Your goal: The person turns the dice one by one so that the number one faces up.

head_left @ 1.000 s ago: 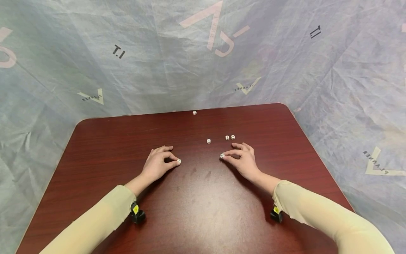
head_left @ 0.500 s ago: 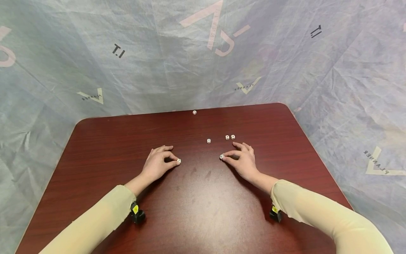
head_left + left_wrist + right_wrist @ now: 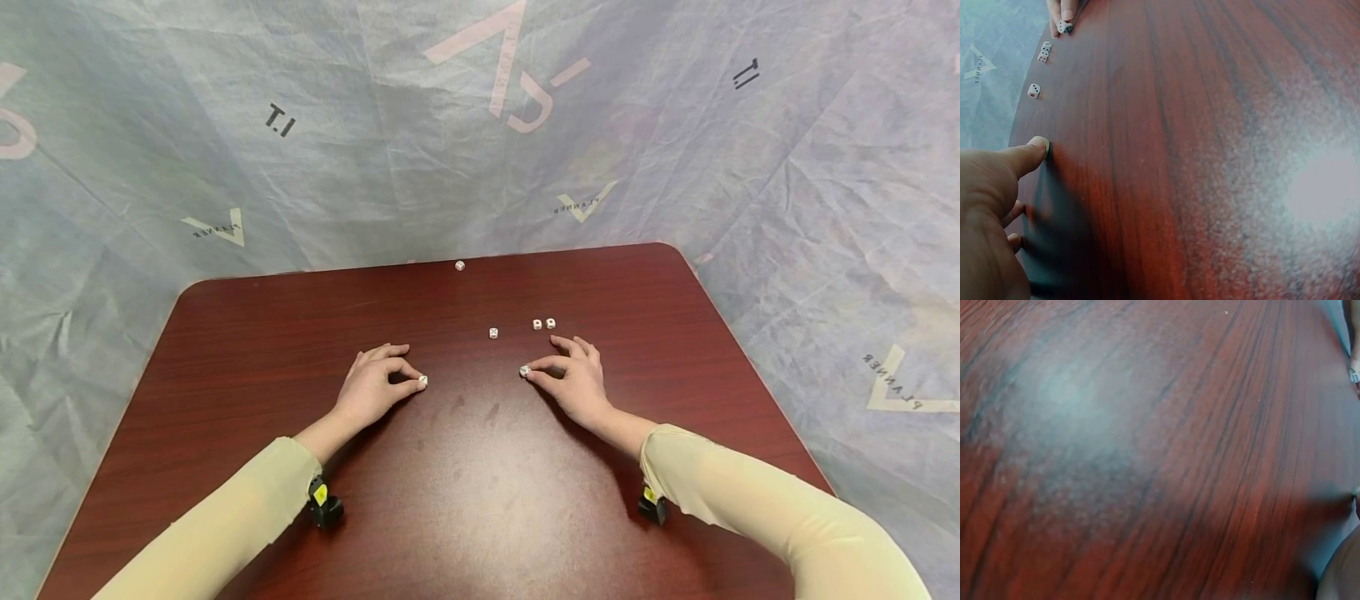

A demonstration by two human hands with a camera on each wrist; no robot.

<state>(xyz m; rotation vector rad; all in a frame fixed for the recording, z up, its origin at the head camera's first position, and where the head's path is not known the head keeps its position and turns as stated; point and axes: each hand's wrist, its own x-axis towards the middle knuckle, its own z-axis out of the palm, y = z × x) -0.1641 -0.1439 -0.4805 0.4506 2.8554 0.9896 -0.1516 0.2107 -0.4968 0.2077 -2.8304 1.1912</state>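
In the head view my left hand [image 3: 372,387] pinches a small white die [image 3: 423,381] between thumb and index finger, low over the dark red table. My right hand [image 3: 577,383] pinches another white die [image 3: 524,372] the same way, a short gap to the right. Beyond them lies a single die [image 3: 493,333]. Just past my right fingertips two more sit side by side, a left die [image 3: 537,325] and a right die [image 3: 551,323], each with a red pip showing. The left wrist view shows my left thumb [image 3: 1025,156] hiding its die.
A lone die [image 3: 460,266] lies close to the far edge of the wood-grain table [image 3: 465,500]. Grey printed fabric [image 3: 360,150] hangs behind the table and along both sides. Black wrist cameras sit under both sleeves.
Between one second and half a second ago my right hand shifted very slightly, with its die a touch nearer me. The left hand and the loose dice stay put.
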